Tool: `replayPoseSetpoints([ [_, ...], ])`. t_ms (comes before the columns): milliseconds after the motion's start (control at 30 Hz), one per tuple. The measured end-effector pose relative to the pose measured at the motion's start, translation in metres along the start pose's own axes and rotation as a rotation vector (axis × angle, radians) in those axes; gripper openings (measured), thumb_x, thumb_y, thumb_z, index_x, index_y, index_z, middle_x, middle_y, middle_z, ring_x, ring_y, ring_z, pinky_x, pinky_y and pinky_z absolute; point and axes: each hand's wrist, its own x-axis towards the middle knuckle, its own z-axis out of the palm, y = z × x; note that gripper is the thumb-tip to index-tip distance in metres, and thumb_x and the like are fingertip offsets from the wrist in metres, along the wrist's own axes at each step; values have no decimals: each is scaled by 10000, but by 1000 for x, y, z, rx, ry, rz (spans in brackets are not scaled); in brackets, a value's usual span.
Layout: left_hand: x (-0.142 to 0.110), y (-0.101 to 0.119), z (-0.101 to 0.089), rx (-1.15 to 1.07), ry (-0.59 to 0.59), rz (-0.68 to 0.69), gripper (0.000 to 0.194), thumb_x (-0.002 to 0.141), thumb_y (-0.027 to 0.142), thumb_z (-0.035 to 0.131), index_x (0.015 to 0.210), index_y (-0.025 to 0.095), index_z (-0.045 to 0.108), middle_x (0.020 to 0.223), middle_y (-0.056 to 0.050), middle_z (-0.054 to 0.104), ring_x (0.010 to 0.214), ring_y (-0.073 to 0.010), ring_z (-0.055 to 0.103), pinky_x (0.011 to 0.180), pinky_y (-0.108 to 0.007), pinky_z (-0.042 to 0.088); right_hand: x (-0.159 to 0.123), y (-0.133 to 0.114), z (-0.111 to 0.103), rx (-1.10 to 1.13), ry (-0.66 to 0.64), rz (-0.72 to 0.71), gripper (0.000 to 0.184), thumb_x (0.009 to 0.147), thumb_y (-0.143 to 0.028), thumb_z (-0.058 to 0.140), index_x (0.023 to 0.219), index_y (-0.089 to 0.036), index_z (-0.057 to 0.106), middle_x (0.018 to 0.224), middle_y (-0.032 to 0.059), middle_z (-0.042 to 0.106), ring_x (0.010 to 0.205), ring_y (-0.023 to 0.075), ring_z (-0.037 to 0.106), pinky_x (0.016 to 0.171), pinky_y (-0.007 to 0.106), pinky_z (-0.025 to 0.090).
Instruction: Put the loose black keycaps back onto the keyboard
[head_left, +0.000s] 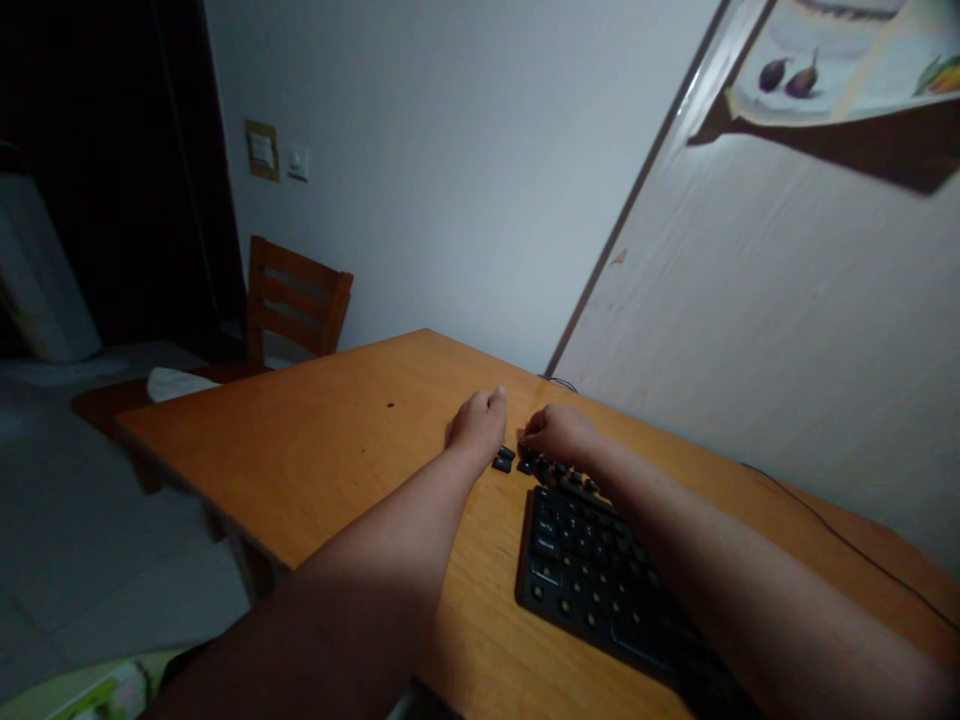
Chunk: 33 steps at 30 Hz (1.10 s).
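Note:
Far out over the wooden table, my left hand (478,425) is closed, its thumb on top and its fingers mostly hidden behind the wrist. Close to its right side lie a couple of loose black keycaps (502,464). My right hand (561,434) reaches in from the right with fingers bent down and pinched at a dark keycap (523,449). More loose keycaps (559,475) are clustered below that hand. Nearer to me lies a black keyboard (592,575), some of its keys bare of caps and showing pale switch stems. My right forearm covers its right side.
The wooden table (315,450) meets the wall at its far edge. A thin black cable (825,517) runs along its right side. A wooden chair (296,300) stands beyond the left edge. A green round surface (45,695) shows at bottom left.

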Motion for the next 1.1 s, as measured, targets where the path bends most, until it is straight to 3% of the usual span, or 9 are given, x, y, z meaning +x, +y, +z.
replayPoseSetpoints([
  [467, -1, 3, -1, 54, 17, 10, 496, 979, 588, 315, 813, 217, 599, 816, -79, 663, 764, -227, 592, 669, -342, 377, 6, -4, 3, 32, 29, -53, 214, 794, -383, 715, 840, -197, 811, 806, 76, 757, 727, 176, 642, 586, 260, 369],
  [667, -1, 4, -1, 82, 32, 9, 482, 979, 571, 317, 790, 222, 589, 786, -67, 648, 712, -207, 567, 616, -317, 331, 1, 8, -6, 106, 78, -102, 204, 827, -354, 681, 873, -190, 793, 799, 69, 753, 735, 185, 649, 599, 262, 400],
  [767, -1, 4, 0, 83, 33, 8, 477, 980, 565, 320, 773, 223, 579, 784, -66, 647, 703, -204, 563, 604, -315, 322, -19, 18, -15, 160, 79, -148, 191, 834, -336, 677, 882, -182, 777, 808, 65, 750, 722, 182, 648, 612, 265, 427],
  [900, 0, 4, 0, 70, 42, -3, 474, 973, 577, 329, 749, 224, 553, 775, -60, 641, 695, -201, 556, 594, -312, 308, -70, 30, -22, 213, 81, -238, 145, 839, -294, 652, 859, -191, 752, 851, 55, 729, 730, 176, 630, 637, 279, 440],
  [967, 1, 4, 1, 69, 45, 6, 477, 973, 580, 328, 739, 225, 544, 771, -56, 637, 694, -200, 551, 592, -310, 303, -98, 33, -20, 241, 115, -374, 108, 826, -268, 657, 851, -197, 734, 861, 55, 699, 791, 193, 617, 692, 305, 446],
  [1100, 1, 3, 1, 72, 38, 4, 486, 972, 589, 325, 741, 225, 549, 764, -55, 627, 688, -201, 545, 586, -307, 304, -142, 37, -8, 263, 117, -433, 61, 823, -230, 668, 873, -216, 700, 858, 43, 645, 833, 205, 573, 732, 333, 439],
])
